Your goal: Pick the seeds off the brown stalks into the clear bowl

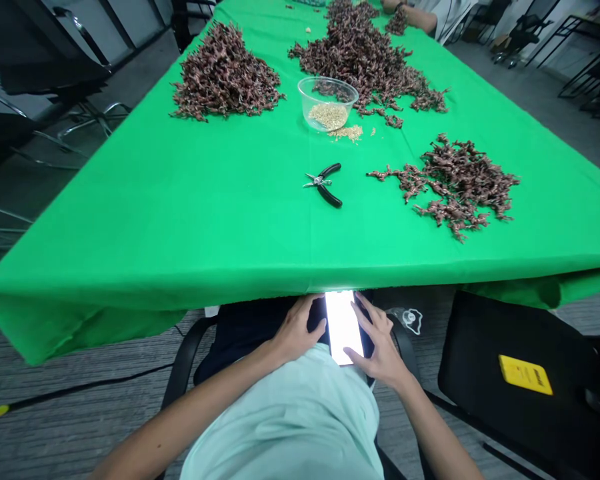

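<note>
In my lap, just below the table's front edge, a smartphone (343, 330) shows a bright white screen. My left hand (297, 333) is at its left side, fingers bent and reaching to the upper left edge, thumb pointing at the side. From the right, my right hand (381, 340) grips the phone, with its thumb and a finger over the screen. Pliers (323, 183) with black handles lie spread on the table. Right of them is a small pile of brown, twisted, knotted pieces (473, 177). The phone's screen content is washed out.
A green cloth (180, 220) covers the table. Larger brown piles (225, 73) lie farther back, beside a clear plastic bowl (327, 103) of small golden grains, some spilled. Another person's arm (420, 19) rests at the far right. A black chair (500, 360) holds a yellow packet (525, 375).
</note>
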`<state>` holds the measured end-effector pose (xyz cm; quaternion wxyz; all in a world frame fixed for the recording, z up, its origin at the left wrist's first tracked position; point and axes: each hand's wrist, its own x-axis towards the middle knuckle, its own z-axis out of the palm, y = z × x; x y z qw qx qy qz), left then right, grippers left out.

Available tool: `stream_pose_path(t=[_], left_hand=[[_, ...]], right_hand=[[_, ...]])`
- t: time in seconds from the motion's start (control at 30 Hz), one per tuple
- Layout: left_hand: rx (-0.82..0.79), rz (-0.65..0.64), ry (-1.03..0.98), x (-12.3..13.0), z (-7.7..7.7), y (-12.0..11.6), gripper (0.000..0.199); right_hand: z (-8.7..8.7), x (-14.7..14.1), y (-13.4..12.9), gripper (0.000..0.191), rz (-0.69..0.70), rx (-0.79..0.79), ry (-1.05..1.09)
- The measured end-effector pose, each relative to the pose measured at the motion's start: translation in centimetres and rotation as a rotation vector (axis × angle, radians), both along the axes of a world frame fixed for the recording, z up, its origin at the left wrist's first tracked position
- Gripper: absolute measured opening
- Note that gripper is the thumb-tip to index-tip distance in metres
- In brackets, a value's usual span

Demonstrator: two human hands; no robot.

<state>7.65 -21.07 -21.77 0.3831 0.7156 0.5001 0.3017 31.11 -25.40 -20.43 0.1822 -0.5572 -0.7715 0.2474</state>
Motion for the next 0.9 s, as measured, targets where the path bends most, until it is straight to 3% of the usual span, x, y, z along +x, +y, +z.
stream_pose_path(t=[0.13,0.47,0.57,0.73,0.9], left_hand=[[-0.011,-0.001,0.017,-0.1,-0.2,0.0,0.046],[-0.04,-0.012,0.055,-0.1,-0.2,0.0,0.051],[-0.051,-0.042,0.055,-0.1,-0.2,0.0,0.052],[-0.076,-0.059,0.096,-0.2,-0.3,0.0,0.055],[-0.071,-0.058,0.084,-0.3,-0.5,-0.1,0.058]], right_hand=[[-0.1,0.0,0.1,0.117,0.001,-0.14,0.042],[0.4,0.1,0.1,0.123,0.039,-0.258,0.022],[-0.1,0.3,0.0,0.115,0.047,-0.254,0.021],[-1.2,0.7,0.1,0.085,-0.018,-0.192,0.056],[-1.1,0.6,0.4,0.082,-0.026,-0.186,0.055]])
